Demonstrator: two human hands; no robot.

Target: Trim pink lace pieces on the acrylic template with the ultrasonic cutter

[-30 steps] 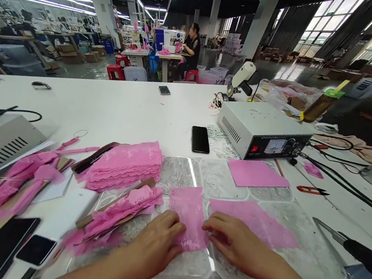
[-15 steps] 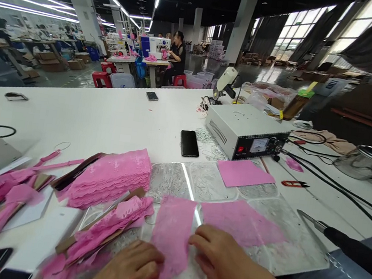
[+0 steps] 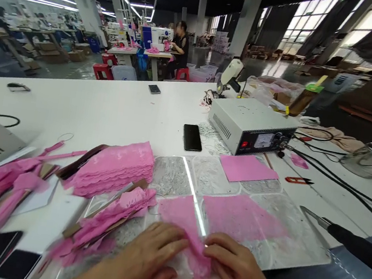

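Note:
A sheer pink fabric piece [image 3: 178, 205] lies on the glossy clear-covered board [image 3: 174, 175], its near part bunched and slanting to the right. My left hand [image 3: 156, 253] rests on its near left part, fingers stretched and thumb apart. At the bunched right edge, my right hand [image 3: 236, 264] has its fingers curled and pinched on the fabric. Just beyond, a second sheer pink piece [image 3: 241, 214] lies flat. To the left sit a stack of scalloped pink fabric pieces [image 3: 118, 164] and a gathered pink lace strip [image 3: 113, 214] on cardboard.
A grey power box [image 3: 252, 121] with a dial stands at the back right. Nearby are a black phone [image 3: 192, 137], a pink sheet [image 3: 247, 168], red thread snips [image 3: 298, 180] and a black-handled bladed tool [image 3: 348, 238] on a cable. Two more phones lie at the lower left.
The near part of the pink piece has swung right and bunched up. My left hand has moved right and spread over it; my right hand has shifted slightly right and nearer.

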